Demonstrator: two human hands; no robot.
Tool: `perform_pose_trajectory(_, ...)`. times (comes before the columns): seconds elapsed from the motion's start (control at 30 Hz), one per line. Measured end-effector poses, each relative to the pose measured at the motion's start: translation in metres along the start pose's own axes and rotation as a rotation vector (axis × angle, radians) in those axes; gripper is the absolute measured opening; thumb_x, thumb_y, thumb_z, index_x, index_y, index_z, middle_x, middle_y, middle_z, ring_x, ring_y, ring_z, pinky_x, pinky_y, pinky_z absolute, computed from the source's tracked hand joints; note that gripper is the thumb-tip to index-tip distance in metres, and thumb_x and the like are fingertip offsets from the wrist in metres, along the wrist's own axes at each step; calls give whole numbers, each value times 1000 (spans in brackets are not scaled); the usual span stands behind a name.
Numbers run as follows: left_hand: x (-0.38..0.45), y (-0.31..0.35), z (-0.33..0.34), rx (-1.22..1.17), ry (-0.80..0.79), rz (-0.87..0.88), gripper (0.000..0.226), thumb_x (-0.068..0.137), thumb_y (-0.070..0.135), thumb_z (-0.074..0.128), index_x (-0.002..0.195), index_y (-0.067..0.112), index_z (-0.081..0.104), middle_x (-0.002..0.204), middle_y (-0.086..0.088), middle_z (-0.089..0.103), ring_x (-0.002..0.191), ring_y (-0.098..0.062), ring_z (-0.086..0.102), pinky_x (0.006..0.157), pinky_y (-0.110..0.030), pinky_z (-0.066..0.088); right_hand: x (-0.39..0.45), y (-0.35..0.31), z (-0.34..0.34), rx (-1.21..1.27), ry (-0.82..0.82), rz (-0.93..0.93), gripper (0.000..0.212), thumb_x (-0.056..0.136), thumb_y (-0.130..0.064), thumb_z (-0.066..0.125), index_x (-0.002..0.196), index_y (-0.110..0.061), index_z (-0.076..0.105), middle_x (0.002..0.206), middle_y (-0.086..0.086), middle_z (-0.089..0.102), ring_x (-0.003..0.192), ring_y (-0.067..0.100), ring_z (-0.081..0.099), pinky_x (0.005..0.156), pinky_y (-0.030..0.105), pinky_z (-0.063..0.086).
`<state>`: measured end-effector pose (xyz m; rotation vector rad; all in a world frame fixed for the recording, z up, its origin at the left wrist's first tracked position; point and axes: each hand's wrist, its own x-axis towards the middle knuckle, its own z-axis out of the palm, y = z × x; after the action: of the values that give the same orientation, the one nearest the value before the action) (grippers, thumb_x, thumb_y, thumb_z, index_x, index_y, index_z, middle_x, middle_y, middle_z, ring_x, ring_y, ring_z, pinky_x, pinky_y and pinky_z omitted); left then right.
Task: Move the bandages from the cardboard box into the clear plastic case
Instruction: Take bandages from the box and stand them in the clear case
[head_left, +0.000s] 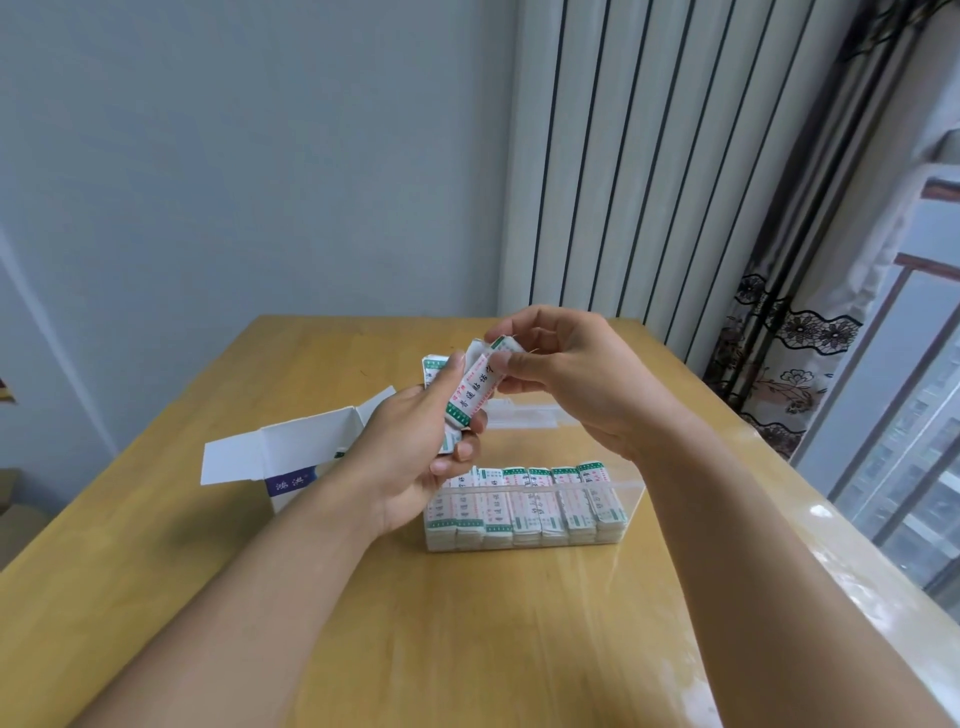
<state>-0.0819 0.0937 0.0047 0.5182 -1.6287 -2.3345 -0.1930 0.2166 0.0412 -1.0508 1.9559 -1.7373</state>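
Note:
A white cardboard box (291, 457) with open flaps and a blue label stands at the left of the wooden table (467, 623). The clear plastic case (631, 499) sits in the middle, filled with several upright stacks of white-and-green wrapped bandages (524, 506). My left hand (410, 457) holds a bundle of bandages (434, 374) above the case. My right hand (566, 379) pinches the top end of a small stack of bandages (475, 384) that leans against my left fingers. Both hands hover just behind the case.
The case's transparent lid (524, 415) lies flat on the table behind the case. A striped curtain (649, 156) and a window (909, 415) are at the right; the table's right edge runs close to them. A pale wall is behind.

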Motion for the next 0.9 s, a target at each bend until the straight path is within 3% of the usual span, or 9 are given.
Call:
perform_pose_trajectory(0.2, 0, 0, 0, 132, 79, 65, 43, 106, 44, 45, 115, 7, 64, 72, -7, 61, 46, -14, 47, 36, -20, 30, 5, 1, -9, 19, 34, -51, 19, 91, 5, 66, 106, -7, 67, 85, 6, 70, 82, 21, 73, 78, 27, 59)
perform_pose_trajectory(0.3, 4, 0, -2, 117, 143, 127, 45, 108, 44, 42, 110, 5, 64, 68, -7, 60, 43, -15, 47, 35, -21, 30, 8, 2, -26, 20, 60, -28, 16, 90, 7, 68, 99, -7, 66, 86, 9, 70, 82, 21, 73, 74, 24, 58)
perform_pose_trajectory(0.47, 9, -5, -4, 119, 195, 168, 46, 107, 45, 41, 103, 7, 66, 66, -6, 59, 43, -14, 48, 35, -21, 32, 9, 22, -16, -502, -116, 159, 14, 92, 3, 67, 96, -9, 70, 87, 5, 75, 77, 17, 76, 77, 35, 63)
perform_pose_trajectory(0.57, 11, -7, -5, 117, 199, 163, 45, 107, 45, 41, 103, 7, 66, 65, -5, 59, 44, -14, 47, 35, -21, 32, 14, 38, -3, -645, -215, 204, 16, 90, -1, 71, 96, -15, 72, 86, 1, 75, 72, 13, 76, 78, 39, 63)
perform_pose_trajectory(0.9, 13, -8, -7, 60, 211, 138, 45, 108, 44, 42, 104, 6, 65, 61, -4, 57, 44, -15, 47, 35, -20, 31, 18, 60, 3, -621, -309, 268, 18, 88, -3, 73, 101, -16, 75, 85, 0, 77, 74, 14, 76, 84, 33, 62)
